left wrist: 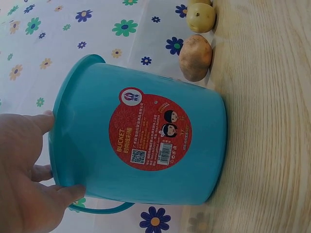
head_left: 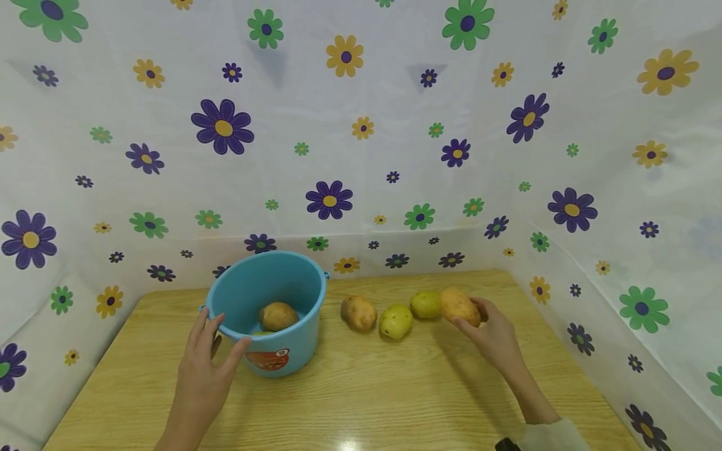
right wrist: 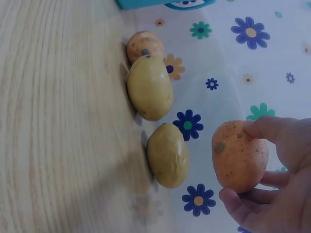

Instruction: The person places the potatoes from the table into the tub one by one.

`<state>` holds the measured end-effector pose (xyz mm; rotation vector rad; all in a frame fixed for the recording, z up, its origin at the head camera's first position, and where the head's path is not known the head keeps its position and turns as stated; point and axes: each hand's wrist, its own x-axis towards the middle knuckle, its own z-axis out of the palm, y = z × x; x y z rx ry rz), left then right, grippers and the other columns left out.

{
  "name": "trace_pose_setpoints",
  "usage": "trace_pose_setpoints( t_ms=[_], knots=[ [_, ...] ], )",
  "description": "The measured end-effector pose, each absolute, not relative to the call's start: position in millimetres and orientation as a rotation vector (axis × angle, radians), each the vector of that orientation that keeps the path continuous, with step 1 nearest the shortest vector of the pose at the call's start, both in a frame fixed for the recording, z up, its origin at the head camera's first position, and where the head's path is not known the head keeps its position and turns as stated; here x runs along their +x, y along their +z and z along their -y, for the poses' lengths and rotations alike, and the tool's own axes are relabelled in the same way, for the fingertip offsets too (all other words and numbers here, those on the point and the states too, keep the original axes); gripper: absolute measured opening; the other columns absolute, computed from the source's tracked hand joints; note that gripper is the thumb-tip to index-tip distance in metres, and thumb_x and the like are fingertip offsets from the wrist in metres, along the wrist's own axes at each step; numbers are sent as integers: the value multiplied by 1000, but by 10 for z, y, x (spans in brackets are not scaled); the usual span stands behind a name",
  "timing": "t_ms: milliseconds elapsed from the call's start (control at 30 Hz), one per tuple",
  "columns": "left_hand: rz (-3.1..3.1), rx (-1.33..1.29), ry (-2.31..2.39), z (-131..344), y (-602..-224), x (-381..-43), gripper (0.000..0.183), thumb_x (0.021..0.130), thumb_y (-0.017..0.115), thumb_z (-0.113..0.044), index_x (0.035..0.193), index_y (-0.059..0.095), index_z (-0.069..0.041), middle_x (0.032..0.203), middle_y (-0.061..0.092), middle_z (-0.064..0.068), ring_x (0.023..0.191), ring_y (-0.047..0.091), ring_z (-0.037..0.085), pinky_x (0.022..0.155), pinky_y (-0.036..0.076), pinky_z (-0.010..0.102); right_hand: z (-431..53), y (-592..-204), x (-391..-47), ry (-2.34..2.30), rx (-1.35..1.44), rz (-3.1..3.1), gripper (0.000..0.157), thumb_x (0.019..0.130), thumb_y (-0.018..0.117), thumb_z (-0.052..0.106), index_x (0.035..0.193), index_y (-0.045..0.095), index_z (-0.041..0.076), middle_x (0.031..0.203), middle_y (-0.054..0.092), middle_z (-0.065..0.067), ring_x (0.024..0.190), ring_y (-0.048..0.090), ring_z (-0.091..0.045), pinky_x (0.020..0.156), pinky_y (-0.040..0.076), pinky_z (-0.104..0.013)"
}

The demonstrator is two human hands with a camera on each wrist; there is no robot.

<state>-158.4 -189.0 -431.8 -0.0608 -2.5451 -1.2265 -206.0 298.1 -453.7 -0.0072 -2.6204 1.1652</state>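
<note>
My right hand point(head_left: 496, 335) holds a tan potato point(head_left: 458, 307) between thumb and fingers, above the table at the right. In the right wrist view the potato point(right wrist: 239, 156) shows a dark patch on its skin. At the left stands a blue plastic bucket point(head_left: 307, 341), upright, with a red round label point(left wrist: 150, 132). My left hand point(head_left: 203, 369) touches its near left rim, thumb and fingers spread rather straight. Inside the bucket lies a potato point(head_left: 279, 316), with a yellow-green sliver of something below it, mostly hidden by the rim.
Between bucket and right hand, a brown potato point(head_left: 359, 313) and two smooth yellow-green ovals point(head_left: 396, 322) lie in a loose row on the wooden table point(head_left: 395, 401). A white flowered cloth point(head_left: 383, 94) hangs behind and along the sides.
</note>
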Motion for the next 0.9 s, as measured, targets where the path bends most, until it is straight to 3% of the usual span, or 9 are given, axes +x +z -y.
trace_pose_setpoints(
  t_ms=[267, 500, 900],
  knots=[
    [2554, -50, -1240, 1894, -4316, -1586, 76, 103, 66, -39, 154, 34, 8, 169, 8, 26, 148, 27, 53, 112, 40, 54, -2854, -4430, -2070, 1151, 34, 2621, 66, 94, 80, 30, 140, 54, -9, 122, 66, -25, 108, 62, -34, 81, 56, -32],
    [2546, -61, -1240, 1902, -4325, -1588, 76, 103, 66, -38, 154, 34, 9, 169, 8, 26, 148, 27, 52, 111, 39, 52, -2716, -4351, -2095, 1157, 102, 2626, 63, 92, 81, 26, 138, 55, -8, 116, 68, -23, 98, 63, -31, 71, 56, -23],
    [2550, -48, -1268, 1909, -4328, -1588, 77, 103, 66, -40, 155, 33, 6, 170, 6, 24, 149, 27, 50, 113, 40, 51, -2404, -4154, -2153, 1219, 228, 2621, 60, 92, 81, 21, 138, 56, -9, 116, 69, -21, 97, 64, -29, 73, 57, -27]
  ],
)
